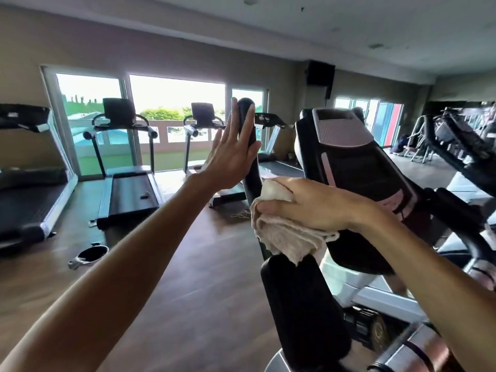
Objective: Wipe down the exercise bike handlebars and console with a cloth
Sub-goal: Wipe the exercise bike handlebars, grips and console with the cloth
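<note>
My left hand [231,151] is spread flat, fingers straight and pointing up, with the palm side against the upper part of the black handlebar [251,146]; it grips nothing. To its right, my right hand [308,204] is curled around a pale pink cloth [284,234], pressing it onto the same handlebar lower down. The loose end of the cloth hangs over the padded grip below. Right of the handlebar stands the console [349,146], black with a silver-pink face, tilted back; neither hand touches it.

The floor [188,264] is dark wood plank. Along the left and centre, treadmills [126,167] face large windows [171,103] with greenery outside. A small dark round container [90,256] sits on the floor at left. Further exercise machines [456,140] stand at far right.

My right fingertips are hidden behind the cloth. The bike's lower frame is blurred and cut off at the bottom edge.
</note>
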`<state>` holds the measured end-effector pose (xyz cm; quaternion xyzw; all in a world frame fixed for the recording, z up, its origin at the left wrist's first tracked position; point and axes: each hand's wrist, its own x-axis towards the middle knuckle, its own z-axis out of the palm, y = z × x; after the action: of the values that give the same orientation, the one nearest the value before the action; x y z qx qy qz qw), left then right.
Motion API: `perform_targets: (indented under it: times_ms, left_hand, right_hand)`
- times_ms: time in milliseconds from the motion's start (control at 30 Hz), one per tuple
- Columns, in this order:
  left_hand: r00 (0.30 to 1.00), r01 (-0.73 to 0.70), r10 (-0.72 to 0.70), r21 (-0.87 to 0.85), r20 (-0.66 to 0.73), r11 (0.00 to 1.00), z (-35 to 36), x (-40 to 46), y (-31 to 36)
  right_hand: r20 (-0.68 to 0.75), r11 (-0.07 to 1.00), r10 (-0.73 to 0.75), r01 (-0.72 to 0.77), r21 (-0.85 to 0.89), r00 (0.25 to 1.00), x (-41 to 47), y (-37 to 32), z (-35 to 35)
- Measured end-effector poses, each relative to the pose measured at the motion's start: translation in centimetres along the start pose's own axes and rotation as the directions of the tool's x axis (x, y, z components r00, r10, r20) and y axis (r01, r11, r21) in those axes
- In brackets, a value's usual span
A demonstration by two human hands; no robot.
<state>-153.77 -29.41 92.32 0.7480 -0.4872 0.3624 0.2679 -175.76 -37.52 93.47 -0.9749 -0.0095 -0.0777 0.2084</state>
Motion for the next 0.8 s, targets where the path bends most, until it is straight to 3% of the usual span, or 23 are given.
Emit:
perform_targets:
  times_ms: [67, 200, 367, 533, 700, 800]
  left_hand:
    - [1.000, -0.011, 0.011, 0.017, 0.004, 1.000, -0.1, 0.0, -0.1]
    - [0.999, 0.016, -0.017, 0.011, 0.040, 1.000, -0.4, 0.1, 0.1]
    - [0.995, 0.055, -0.059, 0.052, 0.085, 0.997, -0.7, -0.3, 1.0]
    - [0.984, 0.146, -0.157, 0.128, 0.082, 0.981, 0.2, -2.8, 3.8]
    - [0.979, 0.127, -0.157, 0.216, 0.128, 0.968, -0.4, -3.9, 4.5]
    - [0.977, 0.109, -0.148, 0.233, 0.156, 0.966, -0.8, -4.1, 5.5]
  right_hand:
    - [0.050, 0.999, -0.028, 0.029, -0.022, 0.998, -1.1, -0.2, 0.2]
    - [0.007, 0.999, -0.031, 0.031, -0.008, 0.999, -3.9, -0.8, 0.0]
    - [0.090, 0.990, -0.022, 0.034, -0.137, 0.996, -7.4, -3.1, 3.7]
    - [-0.181, 0.989, -0.085, 0.061, -0.133, 0.980, -9.8, -3.3, 8.5]
    - [-0.408, 0.990, -0.044, -0.015, -0.142, 0.912, -8.6, -3.2, 9.9]
    - [-0.536, 0.971, -0.092, -0.043, -0.234, 0.839, -8.9, -3.0, 11.3]
